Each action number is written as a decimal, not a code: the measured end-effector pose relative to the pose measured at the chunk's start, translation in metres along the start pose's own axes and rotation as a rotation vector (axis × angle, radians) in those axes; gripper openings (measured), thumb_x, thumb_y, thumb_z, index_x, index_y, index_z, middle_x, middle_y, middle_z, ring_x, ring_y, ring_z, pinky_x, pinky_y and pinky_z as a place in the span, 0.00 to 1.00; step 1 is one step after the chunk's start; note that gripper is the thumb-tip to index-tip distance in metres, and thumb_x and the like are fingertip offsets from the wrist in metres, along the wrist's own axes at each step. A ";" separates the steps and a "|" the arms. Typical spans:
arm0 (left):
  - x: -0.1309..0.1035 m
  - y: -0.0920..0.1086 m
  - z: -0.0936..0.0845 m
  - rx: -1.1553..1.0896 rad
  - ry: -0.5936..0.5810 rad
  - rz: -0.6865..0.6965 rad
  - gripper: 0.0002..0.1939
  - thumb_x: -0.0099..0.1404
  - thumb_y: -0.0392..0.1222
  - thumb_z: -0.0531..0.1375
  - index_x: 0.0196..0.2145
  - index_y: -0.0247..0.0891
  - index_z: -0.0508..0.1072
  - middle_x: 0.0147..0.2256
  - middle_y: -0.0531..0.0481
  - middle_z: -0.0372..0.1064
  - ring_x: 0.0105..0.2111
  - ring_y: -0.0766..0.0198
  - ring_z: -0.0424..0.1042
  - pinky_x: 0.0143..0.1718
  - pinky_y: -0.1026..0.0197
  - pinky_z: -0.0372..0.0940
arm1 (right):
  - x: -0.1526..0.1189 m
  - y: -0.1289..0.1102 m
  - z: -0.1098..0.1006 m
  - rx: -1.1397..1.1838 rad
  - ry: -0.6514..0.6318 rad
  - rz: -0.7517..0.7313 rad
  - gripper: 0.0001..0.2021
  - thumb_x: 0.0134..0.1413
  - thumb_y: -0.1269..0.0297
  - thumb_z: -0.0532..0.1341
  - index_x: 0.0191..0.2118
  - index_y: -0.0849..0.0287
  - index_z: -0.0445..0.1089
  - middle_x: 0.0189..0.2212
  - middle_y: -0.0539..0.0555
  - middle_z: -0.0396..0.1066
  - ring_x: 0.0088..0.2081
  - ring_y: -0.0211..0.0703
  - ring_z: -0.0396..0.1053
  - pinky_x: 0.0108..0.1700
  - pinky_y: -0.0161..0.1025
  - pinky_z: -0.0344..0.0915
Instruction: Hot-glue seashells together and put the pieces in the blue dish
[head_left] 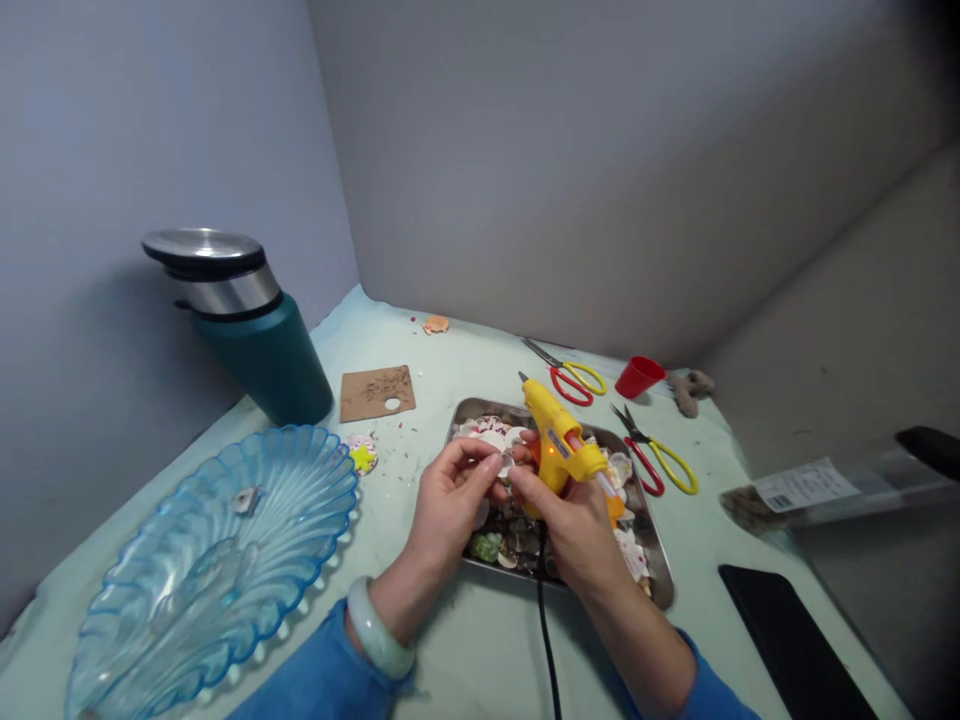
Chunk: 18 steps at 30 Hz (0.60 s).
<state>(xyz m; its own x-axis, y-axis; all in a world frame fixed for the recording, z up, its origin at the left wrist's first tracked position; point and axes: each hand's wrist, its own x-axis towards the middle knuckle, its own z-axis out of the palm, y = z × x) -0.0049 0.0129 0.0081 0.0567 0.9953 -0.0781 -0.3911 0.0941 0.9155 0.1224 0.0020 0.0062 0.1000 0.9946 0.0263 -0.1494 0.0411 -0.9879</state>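
My right hand (574,525) is wrapped round the handle of a yellow hot glue gun (559,430), whose nozzle points up and away from me. A small orange light glows on its side, and a black cord (545,620) runs down from the grip. Close beside it, my left hand (457,490) pinches something small and pale at the fingertips, too small to name. Thumb and fingers of both hands nearly meet there. Below them lies a metal tray (662,560) filled with shells and stones, including a green stone (486,546); the hands hide its middle.
A blue scalloped glass dish (300,560) and a teal bottle (262,350) stand left. Behind the tray are brown cardboard (360,395) and scissors (574,380). Rightward are more scissors (652,455), a red cup (639,377), a clear labelled tube (810,490) and a black flat object (795,640).
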 end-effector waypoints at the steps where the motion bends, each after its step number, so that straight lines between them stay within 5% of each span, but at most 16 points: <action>1: 0.000 0.001 0.000 0.003 0.000 -0.021 0.11 0.56 0.45 0.66 0.31 0.36 0.71 0.22 0.54 0.70 0.21 0.71 0.67 0.26 0.68 0.63 | 0.000 0.000 0.000 -0.001 0.010 -0.004 0.19 0.50 0.60 0.68 0.48 0.57 0.69 0.36 0.51 0.75 0.34 0.42 0.73 0.42 0.41 0.70; 9: -0.001 0.004 0.000 -0.029 -0.053 -0.128 0.12 0.55 0.45 0.67 0.32 0.34 0.72 0.19 0.52 0.71 0.20 0.69 0.68 0.26 0.67 0.63 | 0.001 0.003 -0.005 -0.028 0.074 -0.046 0.17 0.51 0.60 0.67 0.46 0.55 0.70 0.36 0.50 0.75 0.38 0.42 0.72 0.42 0.39 0.68; 18: 0.001 0.004 -0.003 -0.139 -0.115 -0.204 0.12 0.54 0.44 0.68 0.29 0.34 0.71 0.19 0.52 0.71 0.20 0.69 0.69 0.26 0.68 0.65 | 0.001 -0.004 -0.003 -0.030 0.105 -0.006 0.18 0.48 0.59 0.68 0.45 0.57 0.70 0.29 0.48 0.73 0.26 0.37 0.67 0.30 0.36 0.66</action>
<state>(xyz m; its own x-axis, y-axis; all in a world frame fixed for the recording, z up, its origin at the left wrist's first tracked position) -0.0093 0.0149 0.0106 0.2486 0.9471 -0.2028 -0.4827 0.3027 0.8218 0.1264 0.0024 0.0094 0.2033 0.9790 0.0180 -0.1195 0.0430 -0.9919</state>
